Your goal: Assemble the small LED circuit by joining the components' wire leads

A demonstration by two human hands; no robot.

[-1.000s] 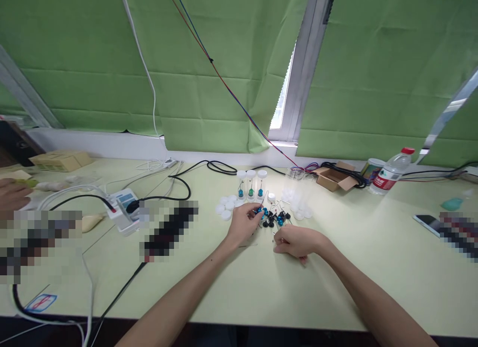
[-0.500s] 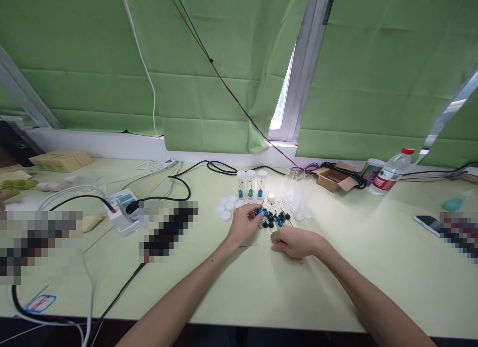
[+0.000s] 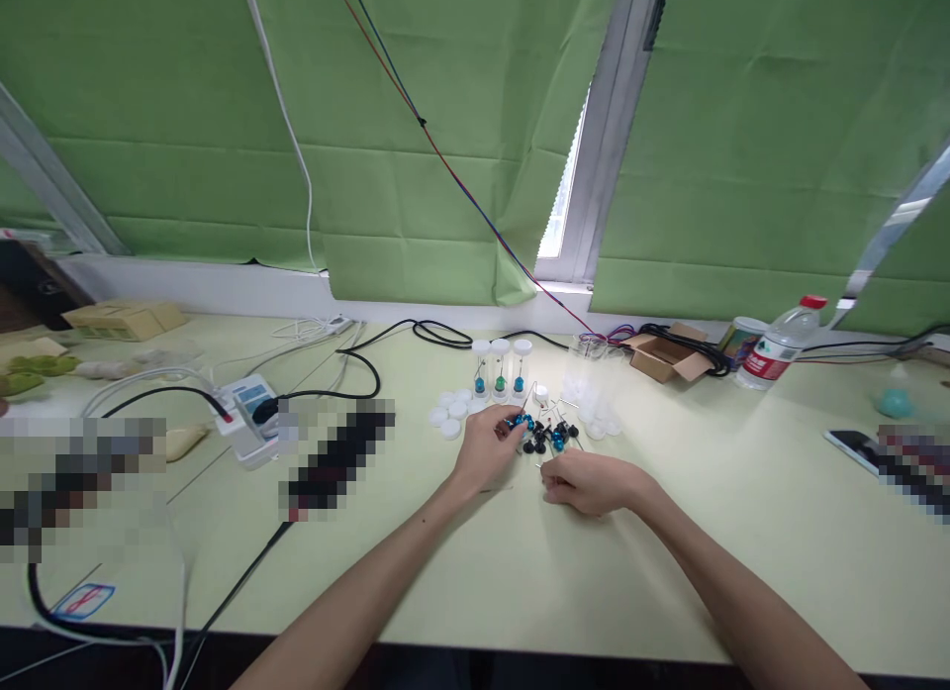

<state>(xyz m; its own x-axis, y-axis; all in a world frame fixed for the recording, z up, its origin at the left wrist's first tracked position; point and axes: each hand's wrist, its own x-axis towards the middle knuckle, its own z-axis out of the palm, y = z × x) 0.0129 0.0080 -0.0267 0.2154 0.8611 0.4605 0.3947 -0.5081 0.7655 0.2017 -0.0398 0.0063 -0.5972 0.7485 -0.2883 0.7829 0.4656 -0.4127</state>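
Blue-headed pin (image 3: 520, 423) pinched in left hand (image 3: 486, 444) fingertips, at 9 o'clock edge of pin pile (image 3: 549, 435). Right hand (image 3: 586, 480) curled loosely at 6 o'clock of pile; contents indiscernible. Step, by judgement: picking single pin. Capped vials (image 3: 501, 365) at 12 o'clock; next move needs steady fine alignment.

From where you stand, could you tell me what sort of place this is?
Probably an office or workshop bench by a window: green blinds, a power strip with trailing cables, and small capped vials on a long pale table.
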